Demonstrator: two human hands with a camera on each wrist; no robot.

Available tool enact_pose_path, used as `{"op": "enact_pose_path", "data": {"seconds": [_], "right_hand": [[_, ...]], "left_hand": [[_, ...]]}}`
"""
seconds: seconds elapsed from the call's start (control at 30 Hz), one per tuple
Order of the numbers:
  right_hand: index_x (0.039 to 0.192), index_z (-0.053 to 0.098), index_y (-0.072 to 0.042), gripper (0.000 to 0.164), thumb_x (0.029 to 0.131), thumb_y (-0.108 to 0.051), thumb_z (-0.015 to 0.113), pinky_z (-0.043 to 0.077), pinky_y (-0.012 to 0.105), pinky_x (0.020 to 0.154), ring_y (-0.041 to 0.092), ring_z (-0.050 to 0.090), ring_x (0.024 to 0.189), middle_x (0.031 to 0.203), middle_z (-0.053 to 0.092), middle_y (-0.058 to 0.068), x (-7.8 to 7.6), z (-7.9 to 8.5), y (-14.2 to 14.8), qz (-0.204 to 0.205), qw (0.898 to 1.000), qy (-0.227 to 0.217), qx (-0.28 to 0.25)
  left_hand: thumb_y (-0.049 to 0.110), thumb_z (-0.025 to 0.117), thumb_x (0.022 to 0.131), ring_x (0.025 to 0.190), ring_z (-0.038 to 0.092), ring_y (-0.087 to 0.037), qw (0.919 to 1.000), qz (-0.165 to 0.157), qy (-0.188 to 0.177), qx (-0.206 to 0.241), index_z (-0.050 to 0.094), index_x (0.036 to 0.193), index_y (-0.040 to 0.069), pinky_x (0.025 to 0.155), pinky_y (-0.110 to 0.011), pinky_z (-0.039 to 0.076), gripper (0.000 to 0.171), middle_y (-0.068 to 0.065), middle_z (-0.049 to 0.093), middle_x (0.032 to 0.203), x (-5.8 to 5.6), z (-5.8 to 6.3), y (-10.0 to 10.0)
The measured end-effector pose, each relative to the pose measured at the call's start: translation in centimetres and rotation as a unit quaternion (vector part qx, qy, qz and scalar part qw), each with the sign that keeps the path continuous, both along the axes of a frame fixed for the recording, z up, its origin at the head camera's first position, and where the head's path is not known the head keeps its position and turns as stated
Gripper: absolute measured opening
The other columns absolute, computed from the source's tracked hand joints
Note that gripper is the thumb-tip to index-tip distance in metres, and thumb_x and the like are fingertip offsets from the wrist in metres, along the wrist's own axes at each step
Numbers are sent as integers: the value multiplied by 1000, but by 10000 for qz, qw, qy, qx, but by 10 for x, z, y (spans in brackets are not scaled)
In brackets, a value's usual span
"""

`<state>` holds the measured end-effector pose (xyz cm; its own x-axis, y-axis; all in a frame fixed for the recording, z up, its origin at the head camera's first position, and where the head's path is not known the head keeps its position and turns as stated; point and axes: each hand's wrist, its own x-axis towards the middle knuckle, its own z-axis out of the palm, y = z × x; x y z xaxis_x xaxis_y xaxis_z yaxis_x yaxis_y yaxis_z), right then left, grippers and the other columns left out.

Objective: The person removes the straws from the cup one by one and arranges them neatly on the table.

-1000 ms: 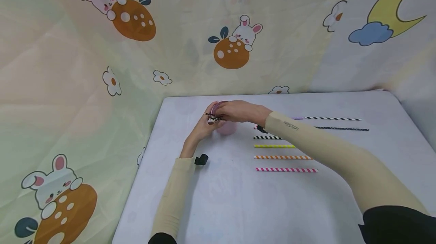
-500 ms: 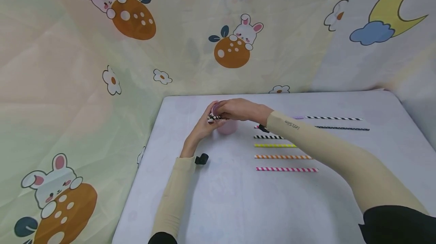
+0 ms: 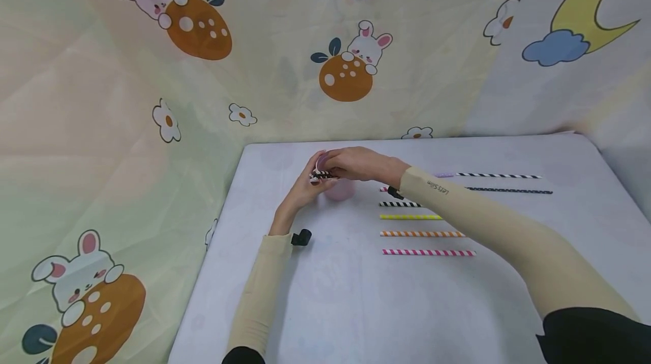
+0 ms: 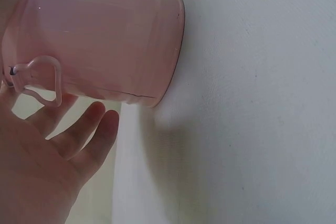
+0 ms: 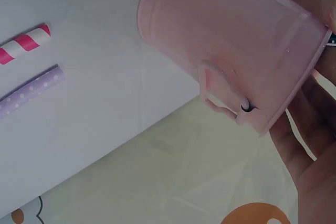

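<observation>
A: From the head view, your hands meet at the mouth of a tilted, smooth pink cylindrical pail (image 3: 339, 190), near the far edge of the white cloth-covered worktop (image 3: 325, 307). Your left hand (image 3: 302, 189) holds its mouth end. Your right hand (image 3: 358, 163) bends over the opening.

B: Is your right hand clamped on anything?

A: I can't tell you; the fingertips are hidden. Between your hands sits a short black-and-white patterned bundle (image 3: 322, 174), and only the head view shows it clearly.

B: Your left wrist view adds the pail's smooth side, a small pink looped lug (image 4: 58, 80), and three of your left fingers spread loosely below it. Whether the base touches the worktop, I can't say.

A: The head view gives you the row to the right: a yellow striped straw (image 3: 409, 217), an orange-and-white striped straw (image 3: 422, 234) and a pink-and-white striped straw (image 3: 429, 252) nearest you, with darker ones beyond. Your right sleeve (image 3: 483, 217) covers parts of several.

B: Your right wrist view catches what that sleeve hides: the end of a lilac straw with white dots (image 5: 32, 92), plain to see, well apart from the pail.
</observation>
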<state>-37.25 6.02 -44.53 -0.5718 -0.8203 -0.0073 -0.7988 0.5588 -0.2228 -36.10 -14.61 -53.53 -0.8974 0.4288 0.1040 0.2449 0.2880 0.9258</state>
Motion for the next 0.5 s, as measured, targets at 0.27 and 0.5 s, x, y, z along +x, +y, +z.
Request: {"op": "enact_pose_path", "data": {"seconds": [0.27, 0.5], "right_hand": [[128, 69, -17, 29, 99, -19, 65, 53, 39, 102, 21, 64, 118, 127, 69, 3, 3, 9, 8, -88, 9997, 103, -196], [128, 68, -17, 32, 96, -19, 69, 57, 35, 89, 18, 64, 99, 113, 67, 3, 8, 18, 22, -254, 9991, 149, -302]], "left_hand": [[27, 75, 92, 137, 45, -22, 9999, 33, -106, 28, 23, 159, 32, 107, -47, 42, 84, 1, 39, 158, 1, 0, 1], [18, 73, 92, 139, 42, -31, 9996, -12, -276, -22, 21, 160, 22, 108, -51, 40, 86, -11, 36, 160, 8, 15, 3]]}}
